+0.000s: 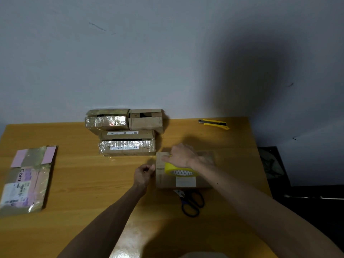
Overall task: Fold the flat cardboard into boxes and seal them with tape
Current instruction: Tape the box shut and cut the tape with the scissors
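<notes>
A small brown cardboard box (167, 181) with a white label sits on the wooden table (83, 183) right of centre. On top of it is a yellow tape roll (178, 171), and my right hand (181, 155) grips the roll from above. My left hand (144, 175) is at the box's left side with fingers curled, pinching what looks like the end of the tape at the box's edge. A flat cardboard piece (28, 180) with pink patches and shiny tape lies at the far left.
Three taped boxes (126, 131) stand stacked against the wall at the back. Black-handled scissors (192, 202) lie just in front of the box. A yellow utility knife (214, 124) lies at the back right. The table's right edge drops to a dark floor.
</notes>
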